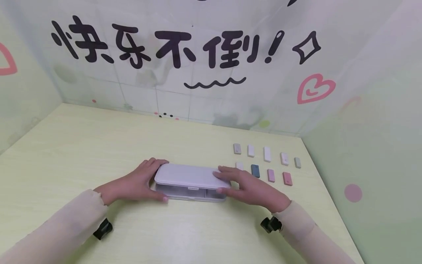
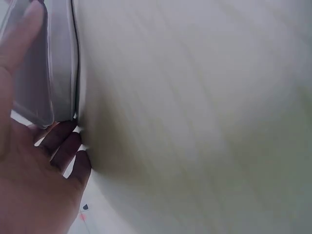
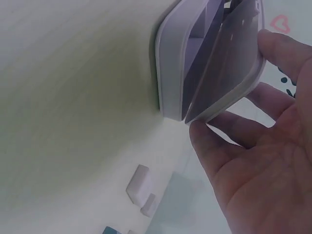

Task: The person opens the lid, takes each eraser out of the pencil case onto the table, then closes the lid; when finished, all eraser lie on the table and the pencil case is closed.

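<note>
A long pale lilac hinged case [image 1: 189, 176], like a pencil box, lies on the table with its lid partly raised. Through the front gap its hollow inside and a divider show. My left hand [image 1: 136, 183] holds the case's left end, thumb at the front and fingers round the back; the left wrist view shows fingertips [image 2: 73, 146] against its rear side. At the other end, my right hand [image 1: 252, 186] holds the lid [image 3: 234, 53] between thumb and fingers. In the right wrist view the lid stands tilted over the base [image 3: 173, 68].
Several small blocks lie in two rows to the right of the case, among them a blue one [image 1: 255, 171], a purple one [image 1: 271, 175] and a red one [image 1: 287, 179]. Printed sheets [image 1: 197, 99] stand along the back and sides of the table [image 1: 184, 234].
</note>
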`<state>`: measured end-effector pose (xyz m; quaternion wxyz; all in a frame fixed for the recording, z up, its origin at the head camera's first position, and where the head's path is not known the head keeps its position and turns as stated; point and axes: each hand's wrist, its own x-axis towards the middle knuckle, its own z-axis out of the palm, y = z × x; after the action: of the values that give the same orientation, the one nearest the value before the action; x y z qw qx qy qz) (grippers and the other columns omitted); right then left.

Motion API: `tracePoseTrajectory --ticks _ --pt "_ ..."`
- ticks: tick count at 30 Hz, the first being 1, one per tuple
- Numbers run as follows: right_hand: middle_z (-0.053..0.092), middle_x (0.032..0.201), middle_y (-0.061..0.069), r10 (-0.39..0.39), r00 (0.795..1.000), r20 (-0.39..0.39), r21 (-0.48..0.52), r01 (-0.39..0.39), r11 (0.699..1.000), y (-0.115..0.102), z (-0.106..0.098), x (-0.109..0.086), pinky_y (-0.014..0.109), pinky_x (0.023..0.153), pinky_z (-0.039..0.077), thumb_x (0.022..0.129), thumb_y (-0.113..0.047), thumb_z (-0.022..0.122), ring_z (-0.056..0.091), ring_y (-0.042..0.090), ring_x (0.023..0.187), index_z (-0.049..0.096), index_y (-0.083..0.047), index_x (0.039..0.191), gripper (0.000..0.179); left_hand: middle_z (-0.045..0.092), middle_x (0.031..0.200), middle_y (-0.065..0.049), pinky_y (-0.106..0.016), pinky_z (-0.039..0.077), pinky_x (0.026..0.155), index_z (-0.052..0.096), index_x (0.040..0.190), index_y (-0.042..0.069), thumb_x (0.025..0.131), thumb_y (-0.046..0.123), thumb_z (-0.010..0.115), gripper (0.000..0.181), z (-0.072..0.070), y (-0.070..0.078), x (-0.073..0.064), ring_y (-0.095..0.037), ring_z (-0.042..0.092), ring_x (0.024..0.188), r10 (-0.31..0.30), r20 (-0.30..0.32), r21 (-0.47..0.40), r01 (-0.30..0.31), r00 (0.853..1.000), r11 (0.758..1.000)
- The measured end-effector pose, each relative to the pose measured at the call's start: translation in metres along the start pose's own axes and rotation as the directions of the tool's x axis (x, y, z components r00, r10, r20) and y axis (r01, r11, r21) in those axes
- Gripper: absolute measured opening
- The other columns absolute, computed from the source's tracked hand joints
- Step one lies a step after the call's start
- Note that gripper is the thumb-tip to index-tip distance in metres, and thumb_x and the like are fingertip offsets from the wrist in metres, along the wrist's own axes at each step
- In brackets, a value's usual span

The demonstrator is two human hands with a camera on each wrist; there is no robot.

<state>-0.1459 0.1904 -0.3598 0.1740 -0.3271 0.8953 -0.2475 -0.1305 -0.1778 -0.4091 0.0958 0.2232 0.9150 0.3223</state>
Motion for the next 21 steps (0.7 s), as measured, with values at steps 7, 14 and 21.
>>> tracePoseTrajectory --ticks 7,14,21 --pt "0.044 0.164 0.019 0.002 0.999 -0.033 -0.011 -0.003 1.0 0.002 0.008 0.003 0.056 0.121 0.038 0.093 -0.036 0.079 0.041 0.04 0.154 0.061 -0.015 0.148 0.062 0.049 0.147 -0.015 -0.058 0.043 0.111 0.039 0.159 0.008 0.081 0.066 0.08 0.106 -0.008 0.002 0.002 -0.032 0.047 0.134 -0.054 0.074 0.009 0.054 0.996 0.999" --pt "0.048 0.159 0.01 0.003 0.998 -0.057 -0.038 -0.006 0.999 0.008 0.018 0.007 0.05 0.12 0.041 0.086 -0.035 0.086 0.049 0.031 0.146 0.054 -0.017 0.149 0.073 0.049 0.152 -0.016 -0.059 0.041 0.116 0.035 0.161 0.002 0.08 0.062 0.084 0.112 -0.009 0.002 0.005 -0.034 0.05 0.138 -0.03 0.091 0.012 0.029 0.995 0.999" --pt "0.044 0.161 0.012 0.068 0.997 -0.031 -0.052 -0.07 0.996 0.009 0.022 0.012 0.045 0.117 0.045 0.085 -0.042 0.087 0.053 0.025 0.142 0.034 -0.006 0.163 0.101 0.052 0.151 -0.015 -0.058 0.043 0.115 0.034 0.161 0.002 0.077 0.059 0.087 0.114 -0.008 0.007 0.008 -0.034 0.053 0.137 -0.013 0.105 0.041 0.008 0.994 0.999"
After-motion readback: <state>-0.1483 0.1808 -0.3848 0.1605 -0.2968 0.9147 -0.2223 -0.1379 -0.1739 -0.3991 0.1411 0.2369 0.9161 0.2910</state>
